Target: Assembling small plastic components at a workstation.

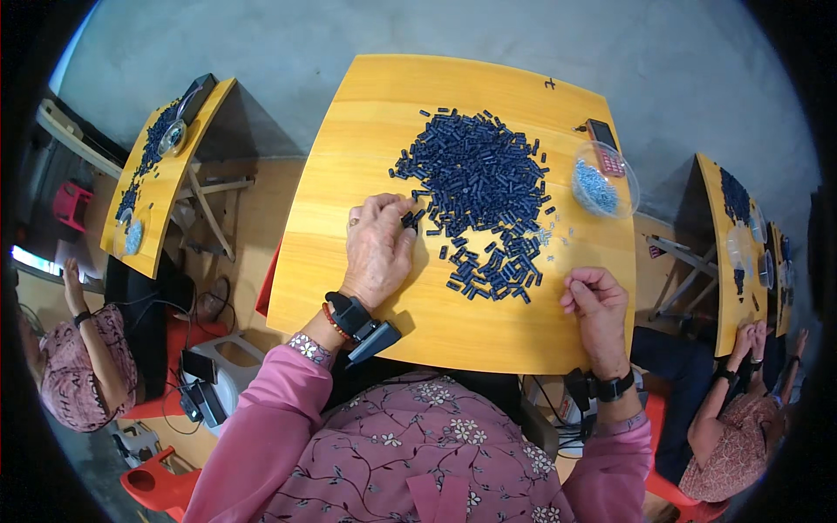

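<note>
A large heap of small black cylindrical plastic pieces (479,170) covers the middle of the yellow wooden table (340,113). At the heap's left edge my left hand (377,248) is curled, with a few of the black pieces between its thumb and fingertips. My right hand (600,309) hovers near the table's right edge, thumb and fingers pinched together; whatever they hold is too small to make out. Between that hand and the heap lie several tiny silvery pieces (551,235). A clear round bowl (629,196) of small light-blue pieces (595,187) stands at the right.
Behind the bowl lies a dark device with red keys (602,135). Similar tables stand at the left (202,113) and right (711,196), bearing black pieces and bowls. A person (91,366) sits on the left; another (732,427) works on the right. A grey stool (222,370) stands beside me.
</note>
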Tool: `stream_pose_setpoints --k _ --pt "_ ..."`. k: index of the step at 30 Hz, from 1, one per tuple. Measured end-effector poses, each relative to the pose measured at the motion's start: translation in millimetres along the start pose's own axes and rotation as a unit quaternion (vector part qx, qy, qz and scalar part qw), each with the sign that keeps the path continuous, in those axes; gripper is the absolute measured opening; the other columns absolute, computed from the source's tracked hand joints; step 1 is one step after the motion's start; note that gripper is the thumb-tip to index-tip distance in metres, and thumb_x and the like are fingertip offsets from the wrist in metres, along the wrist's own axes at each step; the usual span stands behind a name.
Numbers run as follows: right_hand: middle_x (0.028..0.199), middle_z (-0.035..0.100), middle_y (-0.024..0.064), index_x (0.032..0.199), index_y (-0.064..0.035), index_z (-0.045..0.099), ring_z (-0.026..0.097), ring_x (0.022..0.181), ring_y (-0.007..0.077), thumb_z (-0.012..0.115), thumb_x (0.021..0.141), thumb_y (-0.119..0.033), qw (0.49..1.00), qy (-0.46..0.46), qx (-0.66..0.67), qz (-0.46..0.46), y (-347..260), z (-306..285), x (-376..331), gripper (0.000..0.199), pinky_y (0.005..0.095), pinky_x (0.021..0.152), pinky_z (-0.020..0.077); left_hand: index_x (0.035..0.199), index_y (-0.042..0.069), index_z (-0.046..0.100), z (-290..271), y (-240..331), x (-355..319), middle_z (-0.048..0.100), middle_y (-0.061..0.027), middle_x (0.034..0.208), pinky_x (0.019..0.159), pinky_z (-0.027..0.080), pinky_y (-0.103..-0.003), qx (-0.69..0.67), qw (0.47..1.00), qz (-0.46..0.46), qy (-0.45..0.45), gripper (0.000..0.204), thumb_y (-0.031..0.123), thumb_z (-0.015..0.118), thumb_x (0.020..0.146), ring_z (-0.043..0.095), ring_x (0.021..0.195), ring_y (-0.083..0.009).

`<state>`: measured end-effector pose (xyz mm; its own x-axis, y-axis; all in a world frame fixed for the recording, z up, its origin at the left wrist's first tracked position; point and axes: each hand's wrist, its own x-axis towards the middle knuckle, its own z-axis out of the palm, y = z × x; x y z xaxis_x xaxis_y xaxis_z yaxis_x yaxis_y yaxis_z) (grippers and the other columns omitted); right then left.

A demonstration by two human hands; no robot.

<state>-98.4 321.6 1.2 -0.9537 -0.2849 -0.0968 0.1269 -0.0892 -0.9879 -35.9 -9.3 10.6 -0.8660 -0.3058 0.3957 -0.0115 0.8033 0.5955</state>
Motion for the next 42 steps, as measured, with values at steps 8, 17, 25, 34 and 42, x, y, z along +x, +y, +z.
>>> stream_pose_setpoints --k 8,17,25,34,42 --pt "0.09 0.066 0.005 0.103 0.0004 0.064 0.062 0.069 0.0099 0.062 0.093 -0.001 1.0 -0.008 -0.022 0.004 1.4 1.1 -1.5 0.011 0.0222 0.06 0.0519 0.111 -0.001 0.063 1.2 5.8 -12.0 0.059 -0.0179 0.112 0.087 0.047 -0.041 -0.029 0.996 0.049 -0.065 0.034 -0.004 0.065 0.077 0.054 0.101 -0.0364" --pt "0.091 0.066 0.0048 0.103 0.0001 0.064 0.062 0.07 0.0096 0.062 0.093 -0.002 0.999 -0.02 -0.039 -0.009 1.6 0.8 -2.5 0.011 0.0223 0.061 0.0526 0.111 -0.002 0.056 6.9 8.4 -9.7 0.057 -0.0186 0.102 0.078 0.051 -0.04 -0.135 0.99 -0.018 -0.04 0.036 -0.01 0.062 0.076 0.058 0.092 -0.0357" --pt "0.091 0.066 0.0048 0.104 0.0001 0.064 0.062 0.07 0.0096 0.061 0.093 -0.002 0.999 -0.009 -0.041 -0.008 4.4 1.2 -5.1 0.011 0.0222 0.062 0.0525 0.103 -0.002 0.062 3.1 -6.0 -7.4 0.059 -0.0122 0.094 0.071 0.052 -0.031 -0.092 0.996 0.006 -0.012 0.026 -0.013 0.057 0.08 0.062 0.081 -0.0226" --pt "0.09 0.066 0.0047 0.104 0.0 0.064 0.062 0.07 0.0091 0.061 0.093 -0.001 0.998 -0.006 -0.053 -0.012 4.3 1.8 -5.8 0.011 0.0212 0.061 0.0522 0.098 0.002 0.068 3.5 -6.9 0.2 0.059 -0.0122 0.091 0.072 0.05 -0.037 -0.042 0.997 0.033 -0.05 0.025 -0.009 0.062 0.077 0.061 0.082 -0.0287" --pt "0.091 0.067 0.0055 0.105 0.0001 0.064 0.062 0.069 0.0093 0.061 0.093 -0.001 0.998 0.018 -0.058 -0.013 2.4 6.5 -7.8 0.012 0.0216 0.062 0.0524 0.093 0.001 0.063 5.6 -7.9 1.8 0.059 -0.0106 0.086 0.07 0.05 -0.035 -0.038 0.998 0.046 -0.036 0.016 -0.008 0.061 0.08 0.061 0.08 -0.0264"
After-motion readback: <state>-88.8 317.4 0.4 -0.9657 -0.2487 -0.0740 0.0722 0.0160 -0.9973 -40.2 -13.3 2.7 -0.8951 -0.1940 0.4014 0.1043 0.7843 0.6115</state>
